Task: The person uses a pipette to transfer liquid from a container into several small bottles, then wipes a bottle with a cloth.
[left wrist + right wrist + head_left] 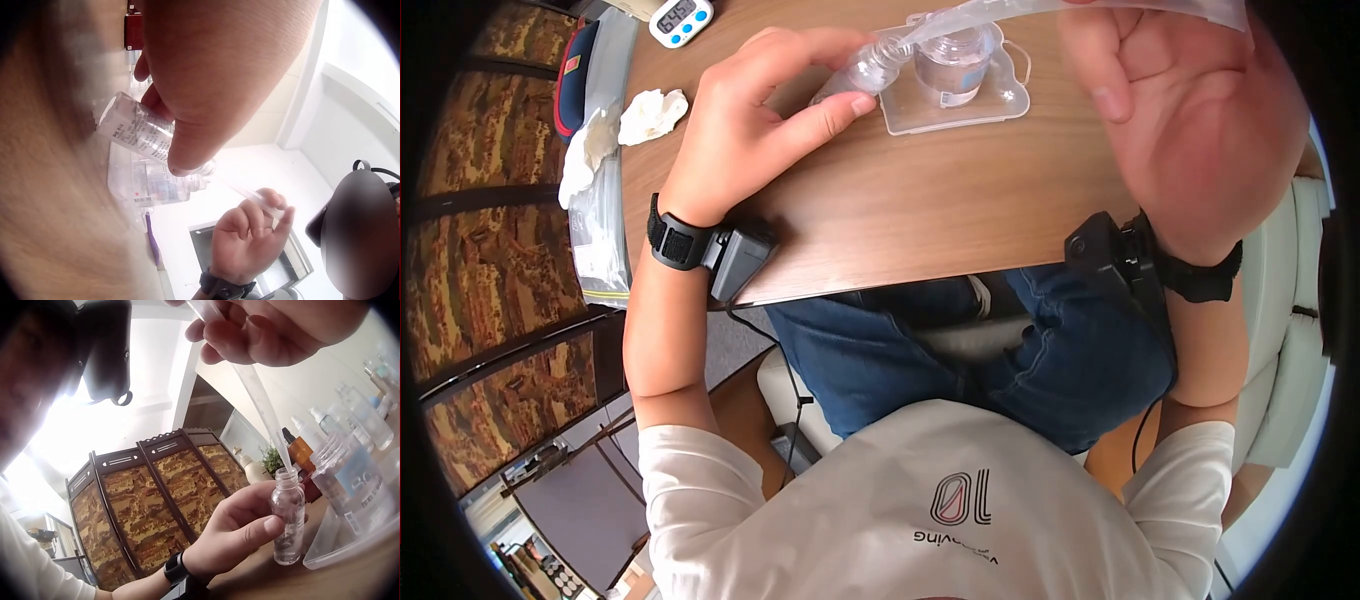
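My left hand grips a small clear bottle between thumb and fingers, tilted a little over the wooden table. High at the right, my right hand holds a long translucent dropper with its fingers curled round the upper end. The dropper's thin tip is at the bottle's open mouth. Just beside the bottle stands a wide open clear jar with a blue label, on a clear plastic tray. Printed text shows on the small bottle in the left wrist view.
A digital timer lies at the table's back left, with crumpled white tissue and a clear plastic bag nearer the left edge. Several bottles, one an amber bottle, stand behind the jar. A purple item shows beyond the tray.
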`<state>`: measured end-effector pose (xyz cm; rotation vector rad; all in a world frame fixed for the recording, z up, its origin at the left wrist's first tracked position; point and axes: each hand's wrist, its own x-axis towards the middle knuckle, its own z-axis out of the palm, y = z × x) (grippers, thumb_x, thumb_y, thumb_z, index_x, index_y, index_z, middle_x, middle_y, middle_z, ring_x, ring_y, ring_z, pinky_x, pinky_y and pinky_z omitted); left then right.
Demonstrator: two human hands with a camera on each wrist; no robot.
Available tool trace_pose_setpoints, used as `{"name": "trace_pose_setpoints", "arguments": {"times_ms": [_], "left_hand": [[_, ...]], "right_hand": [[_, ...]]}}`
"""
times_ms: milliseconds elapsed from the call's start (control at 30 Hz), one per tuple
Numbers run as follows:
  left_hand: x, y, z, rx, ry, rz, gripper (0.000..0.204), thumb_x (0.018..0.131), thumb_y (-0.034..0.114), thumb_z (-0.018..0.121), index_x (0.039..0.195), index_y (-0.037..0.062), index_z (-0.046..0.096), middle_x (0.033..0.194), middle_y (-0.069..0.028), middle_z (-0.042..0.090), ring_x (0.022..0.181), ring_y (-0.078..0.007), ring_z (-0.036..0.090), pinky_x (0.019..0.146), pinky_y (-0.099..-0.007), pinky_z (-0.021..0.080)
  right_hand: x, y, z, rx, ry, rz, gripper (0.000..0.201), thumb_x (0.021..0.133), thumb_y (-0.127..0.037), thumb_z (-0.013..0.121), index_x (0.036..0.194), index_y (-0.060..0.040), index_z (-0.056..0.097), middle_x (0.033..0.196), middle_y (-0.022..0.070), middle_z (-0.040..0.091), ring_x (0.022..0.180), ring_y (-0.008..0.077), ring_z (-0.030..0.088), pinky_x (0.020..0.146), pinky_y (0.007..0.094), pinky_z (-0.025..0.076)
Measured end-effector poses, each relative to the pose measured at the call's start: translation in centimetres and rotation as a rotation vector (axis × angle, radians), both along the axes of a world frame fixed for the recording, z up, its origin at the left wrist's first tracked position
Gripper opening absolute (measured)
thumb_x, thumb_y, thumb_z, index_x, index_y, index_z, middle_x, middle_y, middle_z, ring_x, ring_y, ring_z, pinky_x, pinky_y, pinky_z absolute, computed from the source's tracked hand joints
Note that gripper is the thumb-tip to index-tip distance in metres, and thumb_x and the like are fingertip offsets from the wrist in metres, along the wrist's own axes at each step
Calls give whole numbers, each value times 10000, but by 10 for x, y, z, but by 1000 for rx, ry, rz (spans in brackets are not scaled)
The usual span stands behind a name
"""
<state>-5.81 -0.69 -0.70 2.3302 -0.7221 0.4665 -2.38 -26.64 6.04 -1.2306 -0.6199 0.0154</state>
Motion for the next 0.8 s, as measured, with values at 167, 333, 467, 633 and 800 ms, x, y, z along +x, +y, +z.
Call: {"name": "trace_pose_setpoints", "arguments": {"times_ms": [167, 333, 467, 633, 800], "left_hand": [[0, 1, -2, -31, 2, 30, 375, 840, 184, 831, 1181, 66, 729, 978, -102, 739, 924, -238, 698, 836, -352, 549], [-9, 1, 2, -39, 141, 170, 376, 904, 129, 774, 1208, -54, 648, 1141, -107, 716, 1096, -184, 655, 982, -326, 502], [-7, -1, -4, -228, 209, 92, 393, 930, 77, 722, 1274, -51, 582, 1182, -116, 694, 1169, -195, 631, 1020, -328, 482], [-7, 1, -3, -174, 197, 81, 388, 935, 63, 710, 1281, -37, 566, 1192, -112, 687, 1181, -203, 623, 1040, -334, 466], [-9, 1, -5, -221, 240, 91, 406, 933, 62, 715, 1295, -34, 559, 1201, -105, 676, 1180, -204, 624, 1052, -334, 457]], "right_hand": [[0, 0, 2, -16, 7, -10, 507, 1100, -435, 321, 924, -30, 569, 841, 116, 634, 524, 105, 509, 428, 210, 366], [4, -11, -3, -43, 33, -16, 509, 1101, -441, 323, 927, -30, 569, 844, 116, 634, 525, 105, 510, 429, 210, 366], [7, -6, -3, -62, 47, -46, 512, 1101, -446, 325, 929, -30, 569, 847, 116, 634, 525, 105, 511, 430, 209, 366], [13, 3, -11, -188, 356, 118, 550, 1096, -510, 355, 975, -18, 569, 929, 107, 630, 542, 113, 522, 468, 212, 370], [11, 5, -13, -122, 405, 121, 534, 1095, -498, 372, 994, -16, 576, 926, 111, 629, 573, 119, 527, 487, 215, 372]]}}
